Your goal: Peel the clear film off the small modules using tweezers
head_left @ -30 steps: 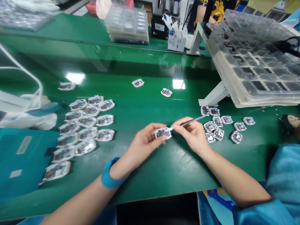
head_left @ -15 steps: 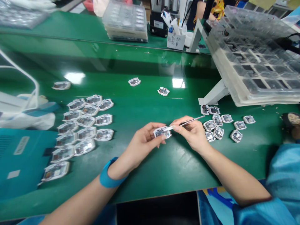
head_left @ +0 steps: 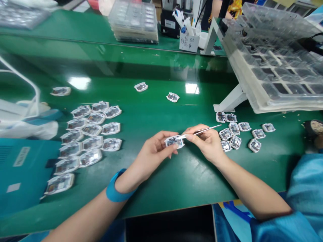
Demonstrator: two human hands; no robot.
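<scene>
My left hand is closed around a small white-framed electronic unit, with circuitry facing up, above the green bench. The thumb lies along its near edge and the other fingers are behind it. Metal tweezers are pinched in my right hand, their tip at the unit's upper right edge. Whether the tip grips anything is too small to tell. Several similar units lie in rows to the left, and more units are grouped right of my right hand.
Three separate units, one of them here, lie farther back. A tilted clear compartment tray stands on a white bracket at right. Stacked plastic trays and a labelled holder are behind. A teal box sits at left.
The three units at the back have shifted a little to the left. Both hands keep nearly the same pose, with the tweezers still at the held unit. The view has shifted slightly.
</scene>
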